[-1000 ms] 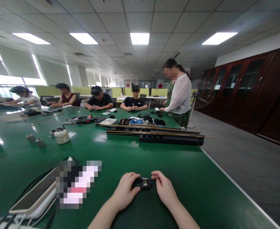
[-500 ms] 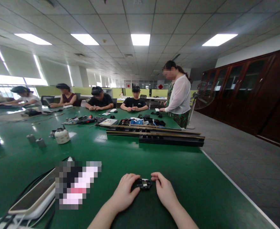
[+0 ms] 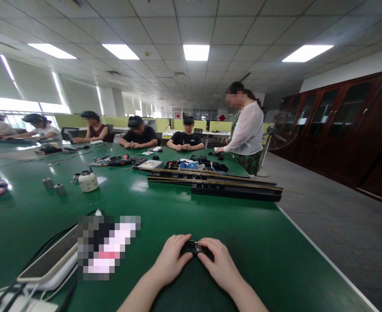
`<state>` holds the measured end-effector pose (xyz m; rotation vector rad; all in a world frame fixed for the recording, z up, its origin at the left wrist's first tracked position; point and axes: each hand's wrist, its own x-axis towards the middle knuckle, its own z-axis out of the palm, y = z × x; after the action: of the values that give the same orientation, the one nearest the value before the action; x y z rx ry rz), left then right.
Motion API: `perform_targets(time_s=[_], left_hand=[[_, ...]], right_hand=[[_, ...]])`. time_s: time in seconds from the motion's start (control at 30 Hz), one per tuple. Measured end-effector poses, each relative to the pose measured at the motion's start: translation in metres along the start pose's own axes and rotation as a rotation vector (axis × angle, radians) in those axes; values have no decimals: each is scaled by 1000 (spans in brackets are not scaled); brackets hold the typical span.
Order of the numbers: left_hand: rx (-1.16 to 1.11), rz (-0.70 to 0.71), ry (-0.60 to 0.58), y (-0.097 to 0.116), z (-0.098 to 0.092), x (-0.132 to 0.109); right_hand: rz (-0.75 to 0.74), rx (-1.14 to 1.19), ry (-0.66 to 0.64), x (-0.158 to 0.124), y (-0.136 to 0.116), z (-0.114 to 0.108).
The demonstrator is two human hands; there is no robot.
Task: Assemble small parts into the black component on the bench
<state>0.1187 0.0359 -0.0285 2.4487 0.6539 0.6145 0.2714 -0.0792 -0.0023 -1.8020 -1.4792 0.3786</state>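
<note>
A small black device (image 3: 194, 247) with a few light marks rests low over the green table (image 3: 138, 242), right in front of me. My left hand (image 3: 172, 260) grips its left end between thumb and fingers. Around its right end, the thumb and fingers of my right hand (image 3: 219, 261) are closed. Both hands cover much of the device, so its details are hidden.
Long black rails (image 3: 236, 193) with thin rods lie across the table beyond my hands. Tools and black parts sit behind them. At left are a phone (image 3: 49, 255), cables and a white jar (image 3: 88, 181). Several people are round the table; one person (image 3: 246, 125) stands.
My right hand has moved left and closed on the device's right end, where it was apart before. My left hand keeps its hold. The whole view has shifted slightly.
</note>
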Motion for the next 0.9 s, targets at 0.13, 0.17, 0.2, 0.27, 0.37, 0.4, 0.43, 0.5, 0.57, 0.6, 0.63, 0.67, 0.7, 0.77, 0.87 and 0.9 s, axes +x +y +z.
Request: perform_targets(time_s=[0.13, 0.17, 0.2, 0.27, 0.37, 0.4, 0.43, 0.5, 0.57, 0.6, 0.63, 0.67, 0.7, 0.77, 0.87, 0.9], left_hand=[[8, -11, 4, 0, 1, 1], [7, -8, 7, 1, 1, 1], [4, -4, 11, 1, 1, 1], [-6, 5, 19, 3, 0, 0], [-24, 15, 16, 4, -2, 0], [-28, 18, 10, 5, -3, -1], [-30, 21, 6, 5, -3, -1], [-34, 33, -3, 4, -3, -1], [-38, 38, -6, 4, -3, -1], [-40, 36, -7, 4, -3, 0], [-42, 32, -9, 4, -3, 0], [-44, 27, -11, 4, -4, 0], [-44, 23, -14, 4, -4, 0], [-44, 20, -16, 5, -4, 0], [-41, 15, -13, 5, -5, 0], [-40, 13, -12, 5, -5, 0]], right_hand=[[16, -2, -12, 0, 2, 0], [19, -2, -14, 0, 2, 0], [23, -3, -17, 0, 2, 0], [28, -7, -24, 0, 2, 0], [25, -18, -31, 0, 2, 1], [21, -22, -31, 0, 3, 1], [16, -24, -32, 0, 3, 2], [7, -25, -35, 0, 4, 2], [-1, -23, -37, 0, 4, 2], [-3, -21, -38, 0, 4, 2], [-4, -18, -39, 0, 3, 1], [-1, -14, -38, 0, 3, 1], [5, -10, -37, 0, 3, 1], [18, 3, -31, 0, 3, 1], [36, 44, -10, 1, 5, 2], [40, 65, -3, 2, 6, 2]])
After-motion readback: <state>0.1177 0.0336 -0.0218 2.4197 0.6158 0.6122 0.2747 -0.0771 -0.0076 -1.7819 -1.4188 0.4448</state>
